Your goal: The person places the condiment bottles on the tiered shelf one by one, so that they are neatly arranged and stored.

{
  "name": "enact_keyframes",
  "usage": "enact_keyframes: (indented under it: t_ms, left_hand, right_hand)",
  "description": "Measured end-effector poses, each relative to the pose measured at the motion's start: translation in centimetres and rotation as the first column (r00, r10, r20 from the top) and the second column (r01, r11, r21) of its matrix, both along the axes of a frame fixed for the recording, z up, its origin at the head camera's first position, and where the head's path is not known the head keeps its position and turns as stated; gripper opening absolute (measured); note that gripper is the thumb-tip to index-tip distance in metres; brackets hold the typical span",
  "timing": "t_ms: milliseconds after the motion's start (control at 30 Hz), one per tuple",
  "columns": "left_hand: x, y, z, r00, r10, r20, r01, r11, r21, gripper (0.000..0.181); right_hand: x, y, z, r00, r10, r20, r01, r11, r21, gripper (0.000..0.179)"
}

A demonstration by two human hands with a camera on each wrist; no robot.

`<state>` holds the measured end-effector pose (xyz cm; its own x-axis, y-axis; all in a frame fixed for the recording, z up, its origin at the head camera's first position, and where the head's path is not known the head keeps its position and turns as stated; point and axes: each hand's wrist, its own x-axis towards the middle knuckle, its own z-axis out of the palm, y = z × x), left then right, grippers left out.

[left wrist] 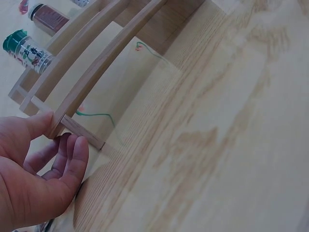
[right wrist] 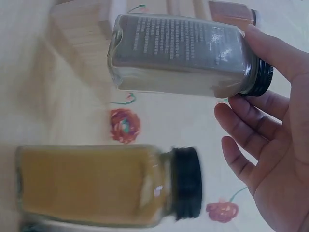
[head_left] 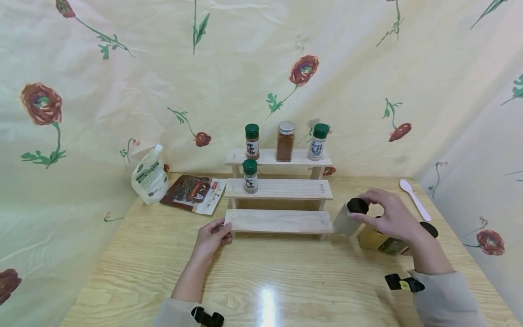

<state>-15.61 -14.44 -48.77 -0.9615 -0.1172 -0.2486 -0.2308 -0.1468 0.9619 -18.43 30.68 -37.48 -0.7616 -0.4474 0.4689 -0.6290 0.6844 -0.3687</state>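
Note:
In the head view a three-step wooden rack stands on the table. My left hand pinches the left end of its lowest step; the left wrist view shows the thumb above the board and curled fingers below. My right hand grips a clear spice jar of greyish powder near its black lid. That jar is just right of the rack and tilted; whether its base touches the table I cannot tell. Close by, a jar of yellow powder stands under the right hand, beside a dark-labelled jar.
On the top step are two green-capped bottles and a silver-lidded jar. Another green-capped bottle occupies the middle step's left. A white spouted pouch and brown packet lie left; a white spoon lies right.

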Motion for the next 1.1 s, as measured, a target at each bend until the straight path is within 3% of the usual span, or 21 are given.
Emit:
enact_keyframes:
  t_ms: [167,367,533,833,1100]
  left_hand:
    - [0.0,-0.1,0.0,1.0,-0.001,0.013,0.001,1.0,0.003,0.046]
    - [-0.3,0.0,-0.2,1.0,0.004,0.009,-0.004,1.0,-0.008,0.045]
    - [-0.4,0.0,-0.2,1.0,0.009,0.016,-0.009,1.0,-0.014,0.042]
    - [-0.2,0.1,0.0,1.0,0.014,0.019,-0.014,1.0,-0.007,0.042]
    - [0.1,0.1,0.5,1.0,0.0,0.025,0.0,1.0,-0.012,0.045]
  right_hand:
    - [-0.5,-0.8,0.6,0.998,-0.04,-0.038,0.038,0.998,-0.056,0.037]
    - [-1.6,-2.1,1.1,0.992,-0.031,-0.122,0.011,0.987,-0.161,0.036]
    - [-2.2,-3.5,1.9,0.992,-0.062,-0.109,0.04,0.981,-0.192,0.033]
    - [-3.4,-5.3,2.2,0.987,-0.056,-0.151,0.02,0.973,-0.229,0.032]
    - [-4.2,-6.7,2.4,0.991,-0.064,-0.12,0.031,0.966,-0.257,0.033]
